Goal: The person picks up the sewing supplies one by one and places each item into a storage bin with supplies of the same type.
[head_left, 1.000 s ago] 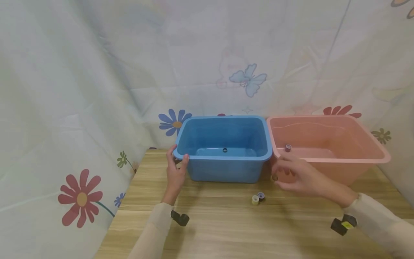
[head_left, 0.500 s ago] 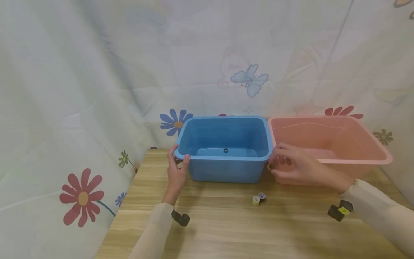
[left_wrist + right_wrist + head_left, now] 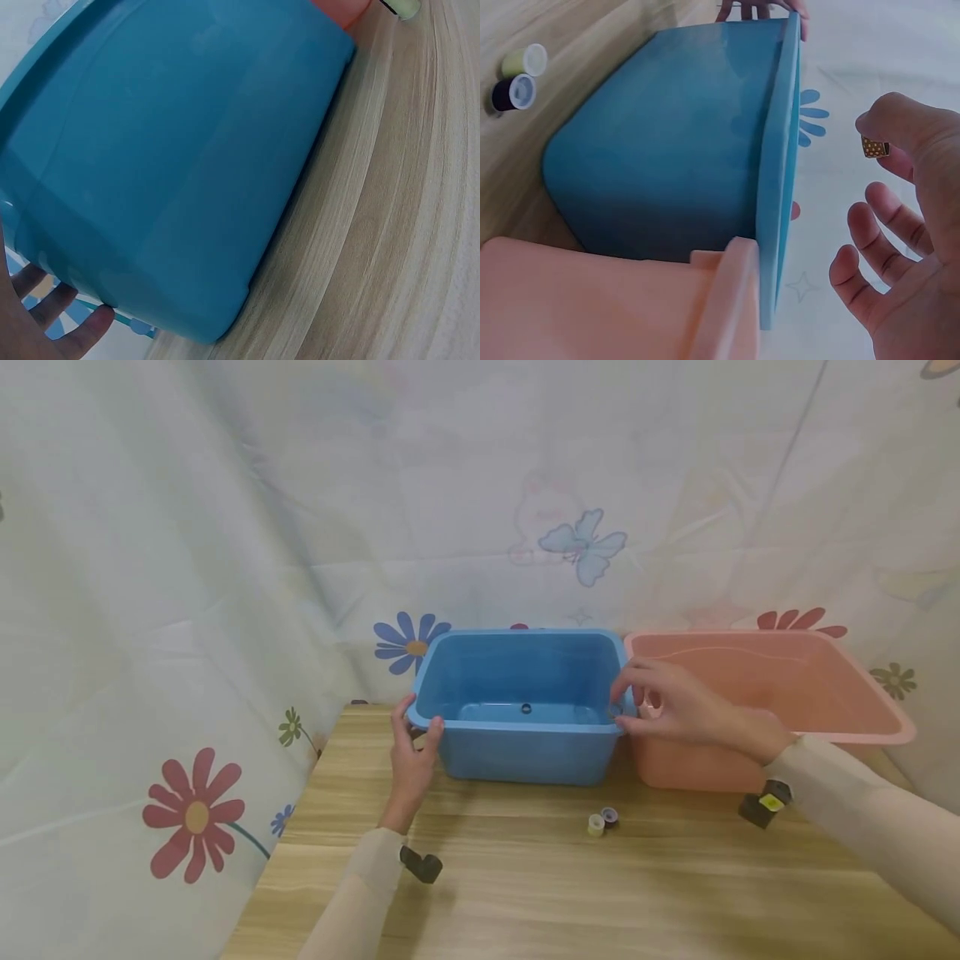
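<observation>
My left hand (image 3: 412, 768) grips the near left corner of the blue tub (image 3: 517, 752), thumb on the front rim and fingers along the side. In the left wrist view its fingertips (image 3: 94, 322) touch the tub's outer wall. Between thumb and index finger, my right hand (image 3: 667, 706) pinches a small gold dimpled ring thimble (image 3: 874, 147). That hand is at the tub's right rim, its other fingers loosely bent. Inside the blue tub, a small dark ring (image 3: 527, 708) lies on the floor.
The pink tub (image 3: 795, 739) stands against the blue one's right side, partly covered by my right hand and forearm. Two thread spools, one pale yellow (image 3: 596, 825) and one dark (image 3: 610, 817), stand on the wooden table (image 3: 510, 877). A patterned curtain (image 3: 465, 485) hangs behind.
My right hand has risen and moved left with the thimble, from in front of the pink tub to the blue tub's right rim. My left hand keeps its grip.
</observation>
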A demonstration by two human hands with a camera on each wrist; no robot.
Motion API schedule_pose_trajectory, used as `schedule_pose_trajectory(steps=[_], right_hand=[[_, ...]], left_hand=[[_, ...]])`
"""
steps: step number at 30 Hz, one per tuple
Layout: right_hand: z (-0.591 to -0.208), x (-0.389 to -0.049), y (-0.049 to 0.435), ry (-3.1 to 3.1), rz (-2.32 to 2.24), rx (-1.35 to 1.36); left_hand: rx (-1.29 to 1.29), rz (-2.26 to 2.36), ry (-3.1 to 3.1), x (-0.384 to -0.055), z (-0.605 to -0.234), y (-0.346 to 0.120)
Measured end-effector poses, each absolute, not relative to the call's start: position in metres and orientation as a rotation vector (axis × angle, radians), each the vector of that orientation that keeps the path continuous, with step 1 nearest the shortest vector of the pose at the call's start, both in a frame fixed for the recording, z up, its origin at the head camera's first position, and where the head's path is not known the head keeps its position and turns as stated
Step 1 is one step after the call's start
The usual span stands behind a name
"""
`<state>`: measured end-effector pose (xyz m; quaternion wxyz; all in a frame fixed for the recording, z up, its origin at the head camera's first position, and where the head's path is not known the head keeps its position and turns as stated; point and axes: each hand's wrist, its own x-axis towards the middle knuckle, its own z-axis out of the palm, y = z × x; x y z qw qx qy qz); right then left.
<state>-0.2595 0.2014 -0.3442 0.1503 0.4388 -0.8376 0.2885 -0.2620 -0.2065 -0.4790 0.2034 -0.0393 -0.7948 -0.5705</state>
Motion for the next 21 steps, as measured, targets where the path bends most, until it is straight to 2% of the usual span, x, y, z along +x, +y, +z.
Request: schedule_pose_trajectory(steps=[13, 21], right_hand=[[-0.329, -0.284, 0.190, -2.483, 0.758, 1.219], [-0.321, -0.302, 0.181, -2.592, 0.808, 1.134]], left_hand=[[-0.092, -1.621, -2.227, -0.262, -0.476, -0.205], [-0.121, -1.594, -2.229, -0.239, -0.446, -0.193]])
